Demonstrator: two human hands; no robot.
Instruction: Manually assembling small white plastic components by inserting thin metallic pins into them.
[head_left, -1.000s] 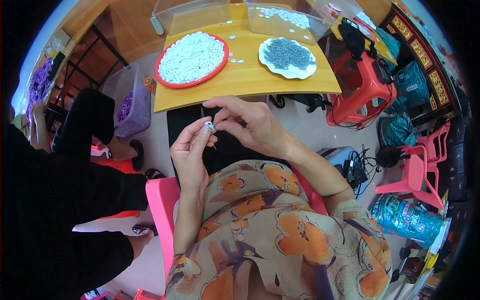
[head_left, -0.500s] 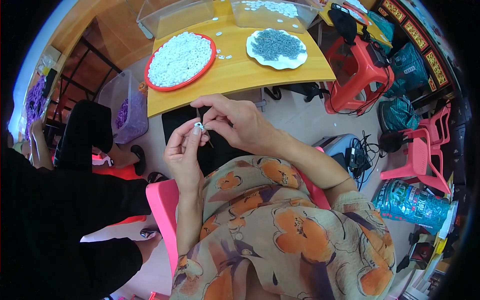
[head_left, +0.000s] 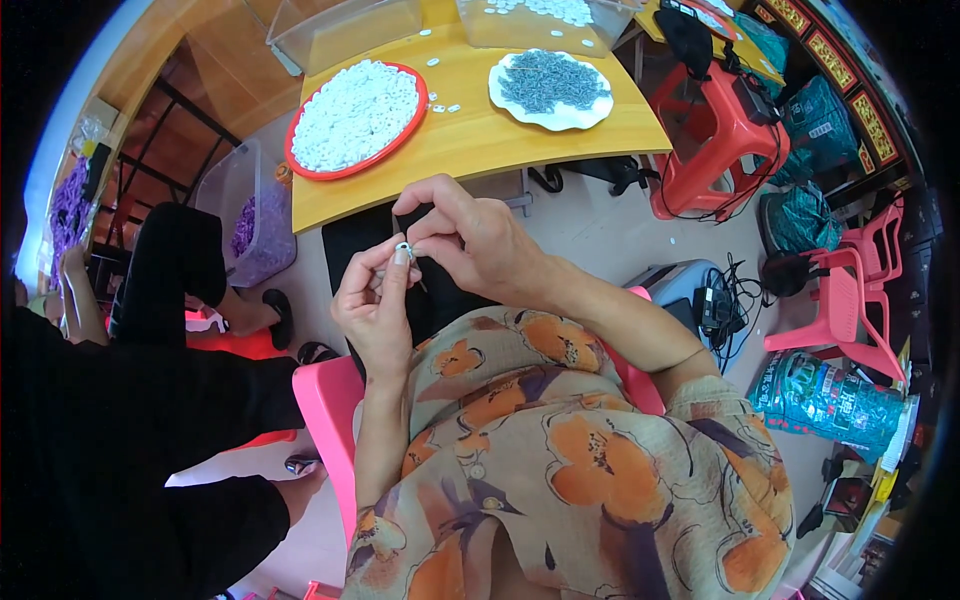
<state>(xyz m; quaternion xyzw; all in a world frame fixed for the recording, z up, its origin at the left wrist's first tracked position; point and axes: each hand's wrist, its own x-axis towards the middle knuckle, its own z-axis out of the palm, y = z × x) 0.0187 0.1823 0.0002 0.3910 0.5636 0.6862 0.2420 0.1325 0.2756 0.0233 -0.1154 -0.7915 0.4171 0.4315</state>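
- A seated person worked on one small white piece (head_left: 404,247), held in front of the body, short of the near edge of a yellow worktop (head_left: 470,145). Clock directions below ran from that piece.
- The left hand (head_left: 372,300), at 7 o'clock, had its thumb and fingers clamped on the piece.
- The right hand (head_left: 478,240), at 3 o'clock, had its thumb tip beside the piece and its index finger arched above. Whether those fingers pinched something thin could not be told.
- Between 11 and 12 o'clock, a red tray (head_left: 330,177) carried a high heap of white parts (head_left: 357,112).
- Between 1 and 2 o'clock, a white plate (head_left: 560,124) with a wavy rim carried a broad pile of grey parts (head_left: 552,82).
- At 1 o'clock, beyond the plate, a clear bin (head_left: 480,36) held scattered white bits (head_left: 548,10); whether these were finished could not be told.
- A few loose bits (head_left: 453,108) lay on the worktop between tray and plate.
- Progress, as a judgement: this one piece was partway through handling, and both heaps looked plentiful, so much seemed left. No count of finished pieces could be made.
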